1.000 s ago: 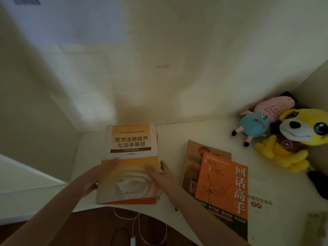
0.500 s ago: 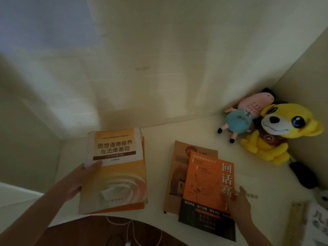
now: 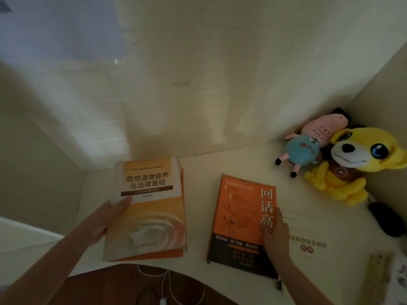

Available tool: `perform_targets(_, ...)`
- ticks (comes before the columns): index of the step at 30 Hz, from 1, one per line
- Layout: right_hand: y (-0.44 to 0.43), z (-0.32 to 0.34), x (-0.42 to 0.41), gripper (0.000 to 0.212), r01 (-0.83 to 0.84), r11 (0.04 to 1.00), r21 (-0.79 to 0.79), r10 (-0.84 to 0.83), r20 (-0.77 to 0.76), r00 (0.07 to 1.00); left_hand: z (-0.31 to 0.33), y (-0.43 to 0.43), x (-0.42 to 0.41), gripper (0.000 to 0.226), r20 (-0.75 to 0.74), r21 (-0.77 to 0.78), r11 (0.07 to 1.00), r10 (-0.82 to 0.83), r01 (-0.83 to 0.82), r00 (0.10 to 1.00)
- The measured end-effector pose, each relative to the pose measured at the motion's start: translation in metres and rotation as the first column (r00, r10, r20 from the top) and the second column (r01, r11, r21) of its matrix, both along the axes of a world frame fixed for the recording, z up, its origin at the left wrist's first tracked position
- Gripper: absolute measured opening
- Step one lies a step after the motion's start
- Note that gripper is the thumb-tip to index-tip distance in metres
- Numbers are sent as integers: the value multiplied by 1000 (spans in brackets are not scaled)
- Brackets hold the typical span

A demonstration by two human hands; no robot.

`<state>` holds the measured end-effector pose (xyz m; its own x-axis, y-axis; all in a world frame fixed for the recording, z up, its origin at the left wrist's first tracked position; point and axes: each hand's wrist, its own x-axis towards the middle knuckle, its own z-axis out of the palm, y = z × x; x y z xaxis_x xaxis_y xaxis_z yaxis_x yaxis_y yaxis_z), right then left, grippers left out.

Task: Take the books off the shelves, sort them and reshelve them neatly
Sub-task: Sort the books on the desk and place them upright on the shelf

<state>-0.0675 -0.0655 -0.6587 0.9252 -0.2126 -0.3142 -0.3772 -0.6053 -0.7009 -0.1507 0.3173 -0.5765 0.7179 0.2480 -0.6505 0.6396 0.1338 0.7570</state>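
Orange cover up, the right-hand book lies flat on the pale desk, its low corner right at the front edge. A push from the right hand, whose straight fingers rest on the cover, could tip it to the floor. The left hand grips the side of the yellow book, thumb on top — the loose books under it could slide out. The yellow cover reads 思想道德修养与法律基础, the orange one 回话高, and the white leaflet says 科技安全知识. Soft toys sit far back in the corner.
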Motion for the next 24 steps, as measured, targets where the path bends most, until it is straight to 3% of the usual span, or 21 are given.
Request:
perform_targets(2, 4, 3, -3, 60, 4, 989, -147, -9, -33, 999, 0, -1, 0, 44, 8, -4, 1000, 3, -3, 1000)
perform_targets(4, 10, 9, -5, 64, 4, 957, -291, 7, 37, 999, -2, -1, 0, 41, 9, 6, 1000, 21, -21, 1000)
perform_targets(6, 23, 17, -7, 67, -29, 960, -277, 66, 125, 990, -4, 1, 1, 43, 5, 14, 1000, 27, -27, 1000)
perform_targets(7, 33, 22, -8, 67, -83, 974, -211, 117, 151, 982, -4, 1, 1, 44, 0, 14, 1000, 23, -23, 1000)
perform_targets(9, 61, 42, -12, 66, -233, 970, 67, 224, 119, 967, -4, 4, -1, 46, -5, -8, 1000, 4, -4, 1000)
perform_targets(11, 99, 66, -15, 75, -259, 879, 400, 315, -81, 946, -5, 9, -3, 49, -21, -38, 999, 12, -13, 1000)
perform_targets(12, 117, 72, -13, 84, -237, 838, 491, 364, -181, 914, -6, 13, -3, 54, -37, -44, 998, 41, -43, 998)
perform_targets(14, 149, 77, -11, 98, -257, 799, 544, 466, -289, 836, -11, 20, -6, 62, -70, -59, 993, 96, -100, 993)
perform_targets(16, 172, 77, -7, 94, -275, 756, 594, 520, -290, 803, -15, 20, -9, 61, -77, -83, 992, 89, -95, 993)
perform_targets(19, 189, 63, -7, 83, -255, 676, 691, 540, -229, 810, -19, 17, -14, 53, -70, -78, 996, 40, -45, 997)
perform_targets(24, 189, 48, -12, 83, -237, 672, 701, 522, -222, 823, -19, 13, -10, 49, -35, -85, 996, 31, -34, 999)
